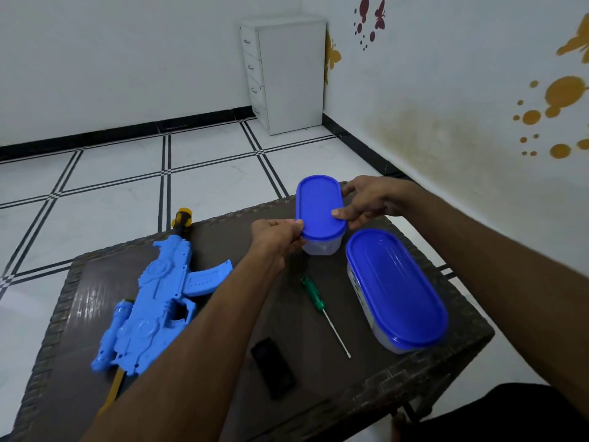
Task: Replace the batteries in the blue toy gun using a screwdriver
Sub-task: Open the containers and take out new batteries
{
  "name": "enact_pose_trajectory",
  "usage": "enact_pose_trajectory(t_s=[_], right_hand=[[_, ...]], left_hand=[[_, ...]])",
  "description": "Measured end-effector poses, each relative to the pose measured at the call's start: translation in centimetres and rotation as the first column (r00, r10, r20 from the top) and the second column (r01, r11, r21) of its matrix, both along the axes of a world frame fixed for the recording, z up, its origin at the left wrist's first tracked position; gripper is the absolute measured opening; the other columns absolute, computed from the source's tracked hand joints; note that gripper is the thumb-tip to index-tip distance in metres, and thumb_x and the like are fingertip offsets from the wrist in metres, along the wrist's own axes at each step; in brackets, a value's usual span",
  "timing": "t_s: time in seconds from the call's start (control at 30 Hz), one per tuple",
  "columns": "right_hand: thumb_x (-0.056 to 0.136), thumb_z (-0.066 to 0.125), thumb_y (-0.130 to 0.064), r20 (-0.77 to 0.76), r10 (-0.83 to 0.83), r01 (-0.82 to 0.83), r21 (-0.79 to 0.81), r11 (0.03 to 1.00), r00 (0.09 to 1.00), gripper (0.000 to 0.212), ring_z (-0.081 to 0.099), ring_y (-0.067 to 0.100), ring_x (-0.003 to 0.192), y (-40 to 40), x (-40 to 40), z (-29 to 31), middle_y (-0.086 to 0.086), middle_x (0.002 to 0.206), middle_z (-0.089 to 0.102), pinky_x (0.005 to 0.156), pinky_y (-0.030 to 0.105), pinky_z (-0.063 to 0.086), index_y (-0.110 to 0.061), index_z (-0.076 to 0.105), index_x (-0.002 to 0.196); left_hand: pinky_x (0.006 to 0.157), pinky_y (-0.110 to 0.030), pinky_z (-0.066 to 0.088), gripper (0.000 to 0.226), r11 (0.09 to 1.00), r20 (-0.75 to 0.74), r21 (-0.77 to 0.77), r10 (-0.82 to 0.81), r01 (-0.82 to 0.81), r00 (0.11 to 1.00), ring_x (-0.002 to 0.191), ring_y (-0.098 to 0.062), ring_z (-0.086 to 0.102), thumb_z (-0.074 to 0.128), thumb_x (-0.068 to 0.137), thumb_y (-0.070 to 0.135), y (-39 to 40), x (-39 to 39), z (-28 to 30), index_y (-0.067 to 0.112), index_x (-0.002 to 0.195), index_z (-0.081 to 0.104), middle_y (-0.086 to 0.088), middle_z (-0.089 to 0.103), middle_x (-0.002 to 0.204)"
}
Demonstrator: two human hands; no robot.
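Lying flat at the left of a dark wicker table (pixel 430 371), a blue toy gun (pixel 153 301) points its yellow-and-black muzzle away. A small black cover (pixel 274 368) rests near the front edge. Left hand (pixel 277 237) pinches the near-left rim of a small tub (pixel 320 215) with a blue lid; right hand (pixel 369 199) grips its right side. A green screwdriver (pixel 322 311) lies untouched between gun and a bigger blue-lidded tub (pixel 395 288) at right
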State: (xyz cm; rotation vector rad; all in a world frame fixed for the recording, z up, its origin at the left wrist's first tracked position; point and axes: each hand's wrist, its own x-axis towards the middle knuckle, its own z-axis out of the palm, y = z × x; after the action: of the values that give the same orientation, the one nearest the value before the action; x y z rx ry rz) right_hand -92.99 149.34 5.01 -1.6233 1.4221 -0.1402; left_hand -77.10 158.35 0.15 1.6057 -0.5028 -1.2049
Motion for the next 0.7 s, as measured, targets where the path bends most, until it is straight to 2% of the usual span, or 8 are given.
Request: enact_pose_trajectory(t_s=[0.1, 0.2, 0.3, 0.4, 0.5, 0.57, 0.63, 0.7], right_hand=[[0.084, 0.074, -0.012, -0.015, -0.008, 0.007, -0.020, 1.000, 1.000, 0.048, 0.070, 0.022, 0.078, 0.3, 0.1, -0.4, 0.019, 0.104, 0.072, 0.083, 0.034, 0.059, -0.003, 0.053, 0.126], [0.087, 0.072, -0.012, 0.000, -0.039, 0.039, -0.091, 0.995, 0.999, 0.040, 0.064, 0.016, 0.063, 1.2, 0.2, -0.6, 0.017, 0.093, 0.071, 0.064, 0.025, 0.056, -0.003, 0.053, 0.121], [0.085, 0.076, -0.020, 0.010, -0.036, 0.038, -0.206, 0.978, 0.999, 0.052, 0.066, 0.014, 0.056, 2.4, -0.5, -0.5, 0.012, 0.081, 0.070, 0.058, 0.024, 0.058, -0.001, 0.052, 0.127], [0.087, 0.073, -0.035, -0.054, -0.056, 0.033, -0.346, 0.938, 0.997, 0.059, 0.070, 0.020, 0.070, 3.6, -1.8, -1.0, 0.011, 0.087, 0.072, 0.078, 0.038, 0.058, -0.004, 0.051, 0.132], [0.094, 0.062, -0.035, -0.114, -0.025, -0.029, -0.447, 0.894, 0.993, 0.038, 0.066, 0.021, 0.092, 5.2, -3.6, -0.7, 0.008, 0.109, 0.069, 0.086, 0.039, 0.053, -0.009, 0.063, 0.122], [0.096, 0.060, -0.030, -0.176, 0.045, -0.113, -0.397, 0.911, 0.983, 0.031, 0.061, 0.021, 0.106, 6.2, -4.8, -0.2, 0.006, 0.120, 0.065, 0.088, 0.037, 0.052, -0.011, 0.068, 0.119], [0.096, 0.060, -0.029, -0.211, 0.088, -0.150, -0.297, 0.943, 0.973, 0.034, 0.061, 0.023, 0.108, 7.2, -5.7, 0.1, 0.007, 0.124, 0.062, 0.086, 0.037, 0.054, -0.012, 0.065, 0.124], [0.094, 0.063, -0.031, -0.248, 0.098, -0.161, -0.247, 0.955, 0.964, 0.041, 0.062, 0.025, 0.106, 7.8, -6.0, 0.1, 0.008, 0.125, 0.058, 0.083, 0.037, 0.057, -0.013, 0.059, 0.130]], left_hand=[[0.060, -0.028, 0.060, 0.007, 1.000, 0.022, -0.006, 0.025, -0.025, 0.999, 0.077, -0.023, 0.071, 0.072, 0.083, 0.001, -0.2, -0.1, -0.4, -0.003, 0.088, 0.070, -0.015, 0.070, 0.091], [0.064, -0.031, 0.061, 0.006, 0.999, 0.036, -0.014, 0.049, -0.049, 0.998, 0.079, -0.025, 0.071, 0.072, 0.083, 0.001, -0.1, -0.3, -0.2, -0.003, 0.087, 0.070, -0.015, 0.070, 0.088], [0.069, -0.033, 0.061, 0.008, 0.998, 0.047, -0.047, 0.035, -0.033, 0.998, 0.074, -0.022, 0.069, 0.072, 0.084, 0.005, 0.6, -0.5, 0.0, -0.001, 0.080, 0.069, -0.015, 0.070, 0.084], [0.070, -0.034, 0.059, 0.022, 0.994, 0.102, -0.104, 0.027, -0.016, 0.994, 0.063, -0.020, 0.063, 0.069, 0.089, 0.017, 1.8, -0.7, -0.3, 0.000, 0.076, 0.066, -0.012, 0.067, 0.073], [0.072, -0.037, 0.058, 0.029, 0.992, 0.206, -0.124, 0.006, 0.020, 0.979, 0.057, -0.017, 0.056, 0.065, 0.093, 0.022, 4.4, -1.1, -0.7, 0.005, 0.070, 0.063, -0.007, 0.058, 0.061], [0.078, -0.042, 0.060, 0.019, 0.985, 0.302, -0.125, -0.076, 0.118, 0.950, 0.066, -0.020, 0.064, 0.064, 0.092, 0.018, 6.5, -1.4, -0.9, 0.011, 0.075, 0.068, -0.009, 0.067, 0.070], [0.081, -0.045, 0.060, 0.013, 0.966, 0.401, -0.122, -0.162, 0.228, 0.901, 0.078, -0.021, 0.070, 0.064, 0.091, 0.018, 8.5, -1.8, -1.2, 0.014, 0.081, 0.072, -0.007, 0.072, 0.079], [0.082, -0.044, 0.059, 0.010, 0.946, 0.461, -0.107, -0.225, 0.306, 0.858, 0.080, -0.016, 0.070, 0.065, 0.091, 0.021, 9.8, -2.2, -1.5, 0.019, 0.085, 0.072, 0.000, 0.073, 0.082]])
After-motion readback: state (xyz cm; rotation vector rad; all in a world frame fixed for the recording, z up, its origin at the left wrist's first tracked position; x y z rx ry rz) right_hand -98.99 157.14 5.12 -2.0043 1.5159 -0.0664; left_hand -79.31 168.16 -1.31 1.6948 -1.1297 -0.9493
